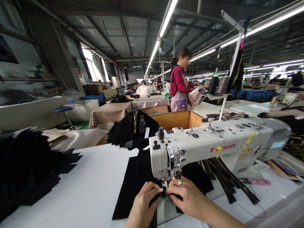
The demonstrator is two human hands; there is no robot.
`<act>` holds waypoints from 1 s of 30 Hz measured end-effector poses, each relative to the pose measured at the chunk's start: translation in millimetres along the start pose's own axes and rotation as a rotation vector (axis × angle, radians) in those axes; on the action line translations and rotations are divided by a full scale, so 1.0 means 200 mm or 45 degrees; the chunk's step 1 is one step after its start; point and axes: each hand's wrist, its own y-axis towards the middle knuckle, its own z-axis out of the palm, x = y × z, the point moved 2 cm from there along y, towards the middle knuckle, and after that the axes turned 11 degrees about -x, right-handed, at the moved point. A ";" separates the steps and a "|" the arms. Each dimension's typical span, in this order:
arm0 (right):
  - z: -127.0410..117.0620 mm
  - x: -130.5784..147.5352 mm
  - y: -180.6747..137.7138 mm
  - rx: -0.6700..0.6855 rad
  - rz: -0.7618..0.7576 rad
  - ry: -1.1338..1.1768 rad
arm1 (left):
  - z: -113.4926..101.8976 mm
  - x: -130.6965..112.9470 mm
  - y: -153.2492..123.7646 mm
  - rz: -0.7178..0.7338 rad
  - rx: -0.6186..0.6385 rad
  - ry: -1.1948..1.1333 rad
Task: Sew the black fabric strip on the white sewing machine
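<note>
At the sewing machine [199,145], left hand [144,199] and right hand [186,196] curl over black fabric [131,179], grip unclear, white tabletop [92,180] lying bare beyond the fabric's left edge.

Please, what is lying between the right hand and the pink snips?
In the head view, black cloth lies nearest the right hand, then black strips, with some white table showing.

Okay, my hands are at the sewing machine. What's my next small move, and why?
I'd probably ease your left hand and right hand slightly back from the needle area of the sewing machine, because fingers of both sit very close to it, with black fabric lying there.
</note>
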 end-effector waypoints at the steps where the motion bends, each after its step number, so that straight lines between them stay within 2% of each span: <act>1: 0.02 0.00 0.01 0.025 0.007 -0.037 | -0.01 0.00 0.01 -0.042 -0.008 -0.021; 6: 0.07 -0.02 0.04 0.100 0.067 -0.078 | -0.03 -0.01 0.03 -0.055 0.018 0.004; 16: 0.08 -0.01 0.03 -0.041 0.118 -0.006 | -0.03 -0.02 0.02 0.082 0.084 0.089; 21: 0.09 -0.03 0.02 -0.084 0.125 0.072 | -0.01 -0.02 -0.02 0.262 0.115 0.106; 24: 0.06 -0.04 0.01 -0.110 0.115 0.154 | 0.01 -0.04 -0.04 0.460 0.098 0.209; 27: 0.00 -0.02 0.01 -0.222 0.125 0.256 | 0.02 -0.07 -0.04 0.658 0.087 0.390; 30: -0.04 -0.02 0.03 -0.330 0.171 0.320 | 0.02 -0.07 -0.05 0.719 0.070 0.473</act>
